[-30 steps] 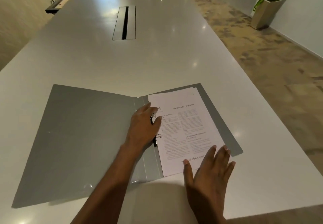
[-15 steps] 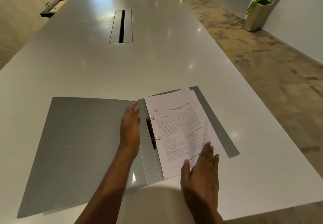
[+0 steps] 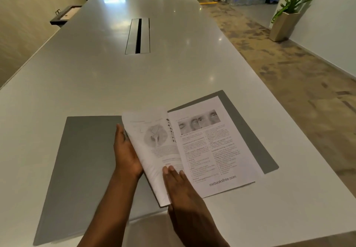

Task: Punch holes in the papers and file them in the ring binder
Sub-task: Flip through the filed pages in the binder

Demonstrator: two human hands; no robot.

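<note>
A grey ring binder (image 3: 86, 160) lies open on the white table (image 3: 173, 73). A stack of printed papers (image 3: 215, 150) rests on its right cover. The top sheet (image 3: 154, 146) stands lifted over the spine, mid-turn toward the left, showing a round diagram. My right hand (image 3: 186, 194) holds this sheet near its bottom edge, fingers on the side facing me and thumb hidden. My left hand (image 3: 125, 154) is flat with fingers straight, just left of the spine, and the sheet leans against it. The sheet hides most of the binder rings; dark punched holes show along the inner margin.
A metal cable hatch (image 3: 137, 36) is set into the table's middle, far from the binder. The table's right edge runs close to the binder's right cover (image 3: 250, 131). A potted plant (image 3: 285, 25) stands on the carpeted floor at right. No hole punch is in view.
My right hand has lifted the top sheet and swung it left over the rings, uncovering a page with eye photographs. My left hand stays beside the spine, now behind the sheet. The camera tilted up.
</note>
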